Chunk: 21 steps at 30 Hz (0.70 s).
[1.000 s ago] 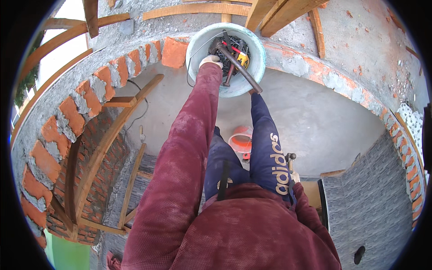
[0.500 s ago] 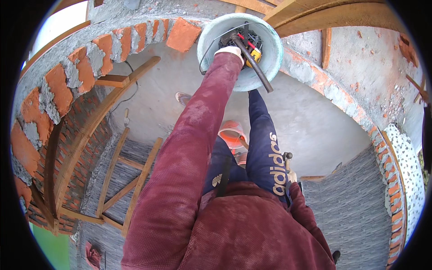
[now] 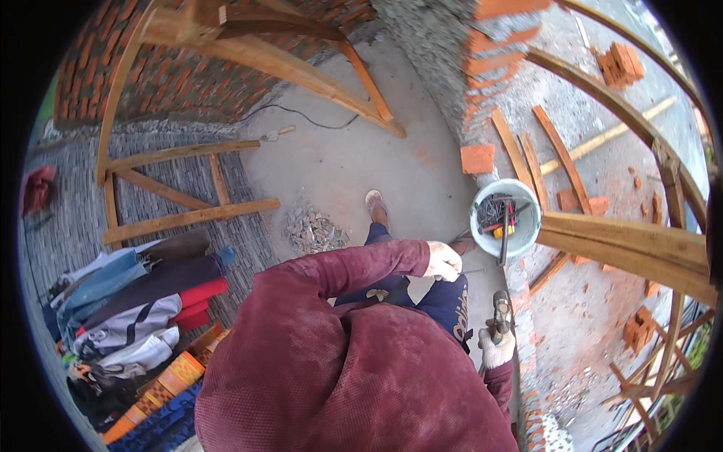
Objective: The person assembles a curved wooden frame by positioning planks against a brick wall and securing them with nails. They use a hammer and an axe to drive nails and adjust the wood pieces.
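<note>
My left hand [image 3: 443, 261], in a pale glove, is closed in front of my thigh; what it holds is too small to make out. My right hand [image 3: 497, 349], also gloved, grips a hammer [image 3: 501, 304] with its head up, near the low wall's edge. Ahead of it, a pale blue-green bucket [image 3: 529, 232] stands on the wall. Inside the bucket are dark nails [image 3: 491, 210], a second hammer [image 3: 505, 242] with its handle over the rim, and a yellow-and-red tool [image 3: 500, 230].
Wooden beams [image 3: 617, 245] cross at the right, beside loose bricks [image 3: 620, 65]. A timber frame [image 3: 192, 217] lies at left, near a rubble heap [image 3: 315, 230] and a trowel [image 3: 279, 133]. Piled clothes [image 3: 143, 301] sit at lower left. A brick-edged wall [image 3: 482, 64] rises ahead.
My left hand has come out of the bucket and drawn back toward my body, now closed. The view has turned left, putting the bucket at right. My right hand still holds the hammer.
</note>
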Each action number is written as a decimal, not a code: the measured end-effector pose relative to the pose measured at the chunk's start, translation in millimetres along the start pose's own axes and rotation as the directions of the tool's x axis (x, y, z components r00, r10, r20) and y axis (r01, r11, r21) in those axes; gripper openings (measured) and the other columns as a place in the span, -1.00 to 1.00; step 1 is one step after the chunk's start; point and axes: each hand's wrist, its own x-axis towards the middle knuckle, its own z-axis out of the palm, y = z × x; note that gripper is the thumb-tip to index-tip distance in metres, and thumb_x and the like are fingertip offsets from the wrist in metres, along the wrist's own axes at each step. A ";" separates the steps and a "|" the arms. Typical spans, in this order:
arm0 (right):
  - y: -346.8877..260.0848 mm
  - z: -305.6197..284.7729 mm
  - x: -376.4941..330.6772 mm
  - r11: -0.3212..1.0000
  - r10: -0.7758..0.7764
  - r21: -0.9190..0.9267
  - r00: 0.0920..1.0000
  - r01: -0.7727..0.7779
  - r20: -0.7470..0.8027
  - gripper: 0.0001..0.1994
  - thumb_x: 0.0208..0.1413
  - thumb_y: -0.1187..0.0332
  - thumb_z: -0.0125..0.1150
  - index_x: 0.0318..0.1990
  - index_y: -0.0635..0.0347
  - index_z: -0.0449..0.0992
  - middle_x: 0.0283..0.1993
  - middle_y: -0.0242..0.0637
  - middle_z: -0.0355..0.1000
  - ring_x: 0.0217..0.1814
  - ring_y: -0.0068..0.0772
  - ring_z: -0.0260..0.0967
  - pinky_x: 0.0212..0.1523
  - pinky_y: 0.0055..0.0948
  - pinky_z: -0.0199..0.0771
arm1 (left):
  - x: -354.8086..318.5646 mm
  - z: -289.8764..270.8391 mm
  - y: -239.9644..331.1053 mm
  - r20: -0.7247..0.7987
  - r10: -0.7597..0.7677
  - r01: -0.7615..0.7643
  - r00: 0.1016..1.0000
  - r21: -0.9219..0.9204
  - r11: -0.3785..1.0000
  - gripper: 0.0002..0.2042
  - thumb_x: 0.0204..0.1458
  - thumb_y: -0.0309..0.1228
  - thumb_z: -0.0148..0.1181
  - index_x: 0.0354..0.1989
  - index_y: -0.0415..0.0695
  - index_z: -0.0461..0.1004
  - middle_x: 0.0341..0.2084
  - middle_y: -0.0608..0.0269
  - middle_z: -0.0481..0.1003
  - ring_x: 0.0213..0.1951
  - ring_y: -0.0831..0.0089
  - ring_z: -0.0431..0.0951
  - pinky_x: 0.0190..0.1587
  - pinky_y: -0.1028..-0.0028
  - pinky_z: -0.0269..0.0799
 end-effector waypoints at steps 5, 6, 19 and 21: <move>-175.0 97.8 -5.4 0.767 -0.627 0.318 0.757 0.557 0.186 -0.40 0.22 0.31 0.27 0.37 0.31 0.25 0.06 -0.17 0.50 -0.21 -0.51 0.48 -0.23 -0.46 0.52 | -157.3 -34.7 14.6 -0.202 0.225 -0.212 0.953 0.085 0.974 -0.73 0.12 -0.25 0.29 -0.13 -0.17 0.60 -0.29 0.25 0.60 -0.17 0.44 0.56 -0.06 0.41 0.45; -201.2 127.1 -6.3 0.726 -0.685 0.278 0.695 0.629 0.218 -0.33 0.27 0.24 0.29 0.43 0.31 0.18 0.18 -0.13 0.48 -0.13 -0.50 0.49 -0.16 -0.45 0.54 | -184.3 -44.1 13.5 -0.230 0.304 -0.283 0.924 0.123 0.951 -0.73 0.12 -0.25 0.28 -0.13 -0.18 0.60 -0.28 0.24 0.60 -0.16 0.43 0.56 -0.04 0.41 0.44; -380.2 437.9 -63.1 0.268 -0.609 -0.093 0.243 0.959 0.755 -0.70 0.03 0.34 0.39 -0.09 0.24 0.57 -0.24 -0.16 0.57 -0.21 -0.18 0.58 -0.11 -0.32 0.56 | -431.0 -85.1 -81.3 -0.782 0.337 -0.446 0.524 0.085 0.891 -0.76 0.20 -0.26 0.19 -0.18 -0.22 0.56 -0.41 0.21 0.56 -0.42 0.45 0.59 -0.36 0.34 0.51; -392.3 469.3 -64.5 0.273 -0.556 -0.075 0.221 0.959 0.801 -0.68 0.01 0.34 0.41 -0.09 0.23 0.56 -0.23 -0.13 0.55 -0.19 -0.08 0.56 -0.09 -0.28 0.56 | -450.1 -96.8 -91.6 -0.812 0.389 -0.468 0.435 0.165 0.868 -0.79 0.20 -0.30 0.18 -0.22 -0.22 0.56 -0.43 0.21 0.57 -0.39 0.44 0.60 -0.32 0.36 0.50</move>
